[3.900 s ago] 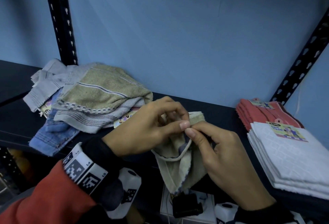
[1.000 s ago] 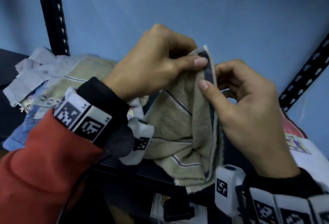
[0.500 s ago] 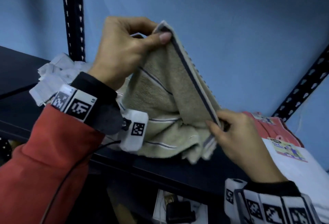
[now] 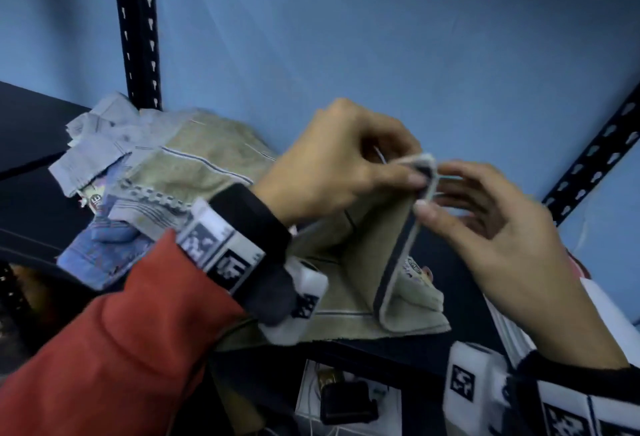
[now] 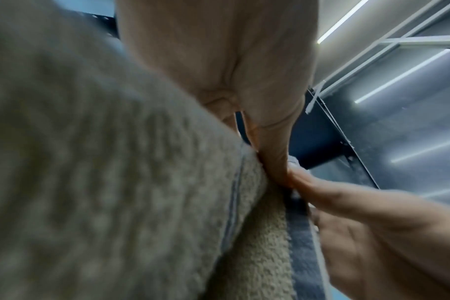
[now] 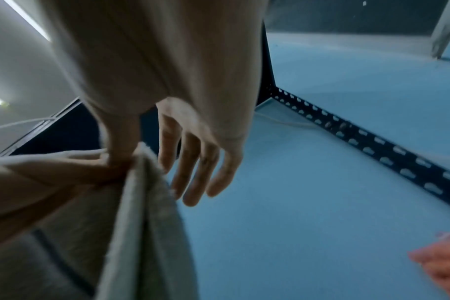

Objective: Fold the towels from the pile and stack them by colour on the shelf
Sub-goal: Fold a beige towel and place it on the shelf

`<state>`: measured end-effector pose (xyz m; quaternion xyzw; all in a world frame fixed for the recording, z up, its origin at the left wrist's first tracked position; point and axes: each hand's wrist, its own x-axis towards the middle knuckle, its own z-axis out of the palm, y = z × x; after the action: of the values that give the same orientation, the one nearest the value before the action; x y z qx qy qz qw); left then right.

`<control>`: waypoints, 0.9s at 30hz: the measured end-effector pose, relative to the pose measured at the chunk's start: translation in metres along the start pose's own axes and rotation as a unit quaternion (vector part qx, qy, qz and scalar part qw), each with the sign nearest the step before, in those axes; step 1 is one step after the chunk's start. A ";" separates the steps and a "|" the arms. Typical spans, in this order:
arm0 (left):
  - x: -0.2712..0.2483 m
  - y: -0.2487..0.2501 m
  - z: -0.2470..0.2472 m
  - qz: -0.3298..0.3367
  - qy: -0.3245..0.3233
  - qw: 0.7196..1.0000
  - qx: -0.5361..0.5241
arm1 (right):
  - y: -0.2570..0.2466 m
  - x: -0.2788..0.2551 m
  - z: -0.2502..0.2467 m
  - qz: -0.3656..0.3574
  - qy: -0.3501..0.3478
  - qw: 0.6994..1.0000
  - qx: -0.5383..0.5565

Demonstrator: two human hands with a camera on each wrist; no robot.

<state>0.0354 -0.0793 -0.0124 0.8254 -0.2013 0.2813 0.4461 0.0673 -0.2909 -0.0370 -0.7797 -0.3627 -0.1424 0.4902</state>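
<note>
Head cam: left hand (image 4: 332,161) & right hand (image 4: 491,224) each pinch beige towel (image 4: 374,262) corner; pile (image 4: 156,172) behind. R wrist cam only: other fingers (image 6: 193,162) splayed loose.

Beige towel (image 4: 370,262) with dark border, top corner lifted, lower part on shelf (image 4: 433,342); unfolded pile (image 4: 166,172) left.

Dark shelf (image 4: 31,193) with a towel pile (image 4: 162,179) and the beige towel's (image 4: 374,262) lower end.
</note>
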 end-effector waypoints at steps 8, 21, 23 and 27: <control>-0.003 -0.004 0.013 -0.049 -0.087 0.995 0.016 | -0.003 -0.001 0.004 -0.042 0.032 0.998 0.047; -0.021 -0.052 -0.045 -0.200 -0.179 0.961 0.066 | 0.021 -0.002 -0.066 0.022 0.286 0.956 0.058; -0.023 -0.055 -0.048 -0.200 -0.143 0.969 -0.001 | 0.025 -0.002 -0.066 0.030 0.284 0.957 0.041; -0.030 -0.067 -0.053 -0.213 -0.107 0.971 -0.018 | 0.034 -0.002 -0.059 0.049 0.272 0.960 0.043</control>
<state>0.0364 0.0027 -0.0504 0.8665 -0.0724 0.0864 0.4863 0.0984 -0.3518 -0.0322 -0.7067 -0.1827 -0.3089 0.6098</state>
